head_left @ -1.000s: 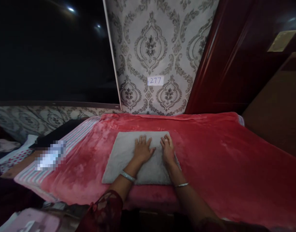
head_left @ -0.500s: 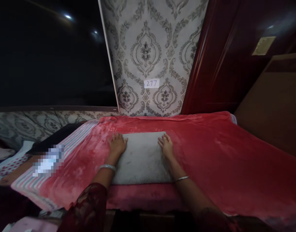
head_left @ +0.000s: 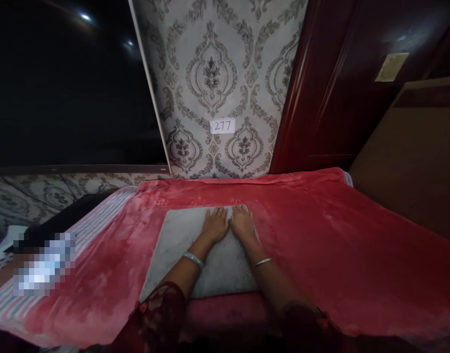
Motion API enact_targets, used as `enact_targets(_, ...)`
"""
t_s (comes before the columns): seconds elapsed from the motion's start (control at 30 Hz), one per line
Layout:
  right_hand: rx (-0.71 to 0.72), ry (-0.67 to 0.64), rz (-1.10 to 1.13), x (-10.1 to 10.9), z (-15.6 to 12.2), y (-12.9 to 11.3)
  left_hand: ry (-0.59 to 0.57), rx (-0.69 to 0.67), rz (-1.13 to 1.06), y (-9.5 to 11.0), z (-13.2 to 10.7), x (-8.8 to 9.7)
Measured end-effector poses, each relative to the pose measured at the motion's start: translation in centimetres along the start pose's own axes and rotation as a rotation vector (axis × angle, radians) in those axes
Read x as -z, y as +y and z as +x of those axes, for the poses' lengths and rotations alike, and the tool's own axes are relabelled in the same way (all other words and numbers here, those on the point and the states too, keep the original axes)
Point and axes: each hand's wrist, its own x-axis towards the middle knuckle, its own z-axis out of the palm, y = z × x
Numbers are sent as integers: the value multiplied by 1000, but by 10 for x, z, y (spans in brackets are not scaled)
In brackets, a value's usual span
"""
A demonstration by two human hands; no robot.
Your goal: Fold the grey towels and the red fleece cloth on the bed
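Note:
A grey, soft-looking rectangular cloth (head_left: pixel 181 245) lies flat on a red plush blanket (head_left: pixel 320 235). Palm down, my left hand (head_left: pixel 215 225) rests on the upper middle of the cloth with its fingers stretched out. Close beside it, my right hand (head_left: pixel 242 223) also lies flat near the cloth's upper right corner. The two hands almost meet at the thumbs, and neither grasps anything. My forearms cover part of the cloth's lower area and its right edge.
A large dark television screen (head_left: pixel 70 88) stands at the back left. Behind the blanket are patterned wallpaper (head_left: pixel 213 63) with a paper label (head_left: pixel 222 126) reading 277, and a dark red wooden panel (head_left: pixel 342 73). A brown board-like surface (head_left: pixel 416 147) rises at the right.
My left hand has moved right from the cloth's left edge onto its upper middle. My right hand has shifted slightly inward, so the hands are now side by side. The view has shifted a little.

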Motion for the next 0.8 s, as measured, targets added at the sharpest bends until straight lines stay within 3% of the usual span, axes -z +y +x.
enact_targets(0.13, 2, -11, -25, 1, 3, 0, 2, 84, 40, -30, -3, 8)
enact_targets(0.37, 1, -8, 5, 1, 3, 2, -42, 353, 69, -133, -39, 31)
enact_targets(0.5, -21, -20, 34, 2, 3, 3, -23, 511, 96, -156, -61, 39)
enact_targets(0.57, -36, -18, 83, 5, 4, 2, 46, 578, 143, -147, -69, 46)
enact_targets(0.63, -60, -8, 162, 10, 5, -1, 108, 539, 186, -122, -77, 53)
enact_targets(0.7, -73, 41, 259, 18, 4, -4, 109, 378, 181, -83, -84, 55)
enact_targets(0.8, -22, 241, 591, 29, -14, -10, 90, 136, 81, -9, -97, 45)
